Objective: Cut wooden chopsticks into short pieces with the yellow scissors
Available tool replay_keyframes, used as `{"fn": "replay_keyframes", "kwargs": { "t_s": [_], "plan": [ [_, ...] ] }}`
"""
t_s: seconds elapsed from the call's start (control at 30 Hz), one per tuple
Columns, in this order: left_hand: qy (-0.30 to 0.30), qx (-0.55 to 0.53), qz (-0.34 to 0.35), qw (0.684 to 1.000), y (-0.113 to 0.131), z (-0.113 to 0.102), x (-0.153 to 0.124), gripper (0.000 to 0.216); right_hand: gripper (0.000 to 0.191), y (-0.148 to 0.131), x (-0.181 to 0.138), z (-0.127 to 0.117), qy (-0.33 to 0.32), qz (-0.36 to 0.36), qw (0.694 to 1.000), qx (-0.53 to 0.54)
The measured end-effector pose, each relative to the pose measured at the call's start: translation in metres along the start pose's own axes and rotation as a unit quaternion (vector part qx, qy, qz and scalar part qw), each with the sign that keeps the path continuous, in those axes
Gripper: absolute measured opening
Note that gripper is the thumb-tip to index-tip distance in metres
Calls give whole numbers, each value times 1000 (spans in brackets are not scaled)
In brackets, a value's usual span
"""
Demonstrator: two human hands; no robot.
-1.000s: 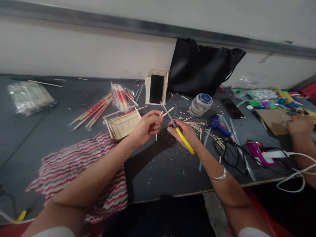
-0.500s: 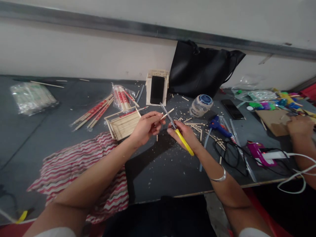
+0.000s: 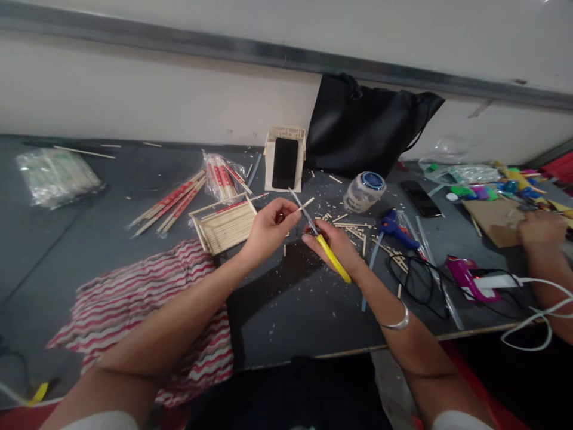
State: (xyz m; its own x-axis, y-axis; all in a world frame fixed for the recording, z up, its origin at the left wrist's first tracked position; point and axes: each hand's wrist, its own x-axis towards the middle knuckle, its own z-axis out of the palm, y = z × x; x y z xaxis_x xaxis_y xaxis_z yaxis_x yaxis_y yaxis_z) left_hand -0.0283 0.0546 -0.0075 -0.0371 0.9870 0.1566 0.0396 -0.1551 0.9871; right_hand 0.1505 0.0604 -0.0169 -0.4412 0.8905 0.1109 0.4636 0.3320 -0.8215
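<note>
My left hand (image 3: 269,227) pinches a thin wooden stick (image 3: 305,205) above the grey table (image 3: 111,239). My right hand (image 3: 333,242) grips yellow-handled scissors (image 3: 322,243), whose blades point up and left and meet the stick. Both hands are closed and nearly touch. Small wood offcuts and crumbs lie on the table below them. A flat panel of glued sticks (image 3: 224,224) lies just left of my left hand.
Red-wrapped chopsticks (image 3: 172,202), a bagged bundle (image 3: 54,176), striped cloth (image 3: 134,304), a stick stand with a phone (image 3: 285,160), black bag (image 3: 362,128), jar (image 3: 363,190), blue tool (image 3: 396,228), pink glue gun (image 3: 465,276) with cables. Another person's hand (image 3: 541,230) at right on cardboard (image 3: 492,218).
My left hand has shifted slightly right and up, bringing the stick further against the scissor blades. My right hand with the scissors has barely moved.
</note>
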Motion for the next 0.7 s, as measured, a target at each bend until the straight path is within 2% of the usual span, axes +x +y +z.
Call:
{"fn": "replay_keyframes", "kwargs": {
  "t_s": [0.1, 0.27, 0.5, 0.7],
  "plan": [
    [14, 132, 111, 985, -4, 0, -2, 7, 33, -1, -1, 1, -4, -4, 1000, -9],
    [2, 251, 194, 948, -7, -6, -1, 13, 37, -1, -2, 1, -11, -6, 999, -48],
    [-4, 282, 238, 929, -10, -11, 1, 15, 37, -2, -3, 0, -22, 3, 997, -75],
    [-5, 287, 229, 930, -12, -10, 0, 19, 39, -3, -3, -1, -30, 9, 997, -71]
  ]
}}
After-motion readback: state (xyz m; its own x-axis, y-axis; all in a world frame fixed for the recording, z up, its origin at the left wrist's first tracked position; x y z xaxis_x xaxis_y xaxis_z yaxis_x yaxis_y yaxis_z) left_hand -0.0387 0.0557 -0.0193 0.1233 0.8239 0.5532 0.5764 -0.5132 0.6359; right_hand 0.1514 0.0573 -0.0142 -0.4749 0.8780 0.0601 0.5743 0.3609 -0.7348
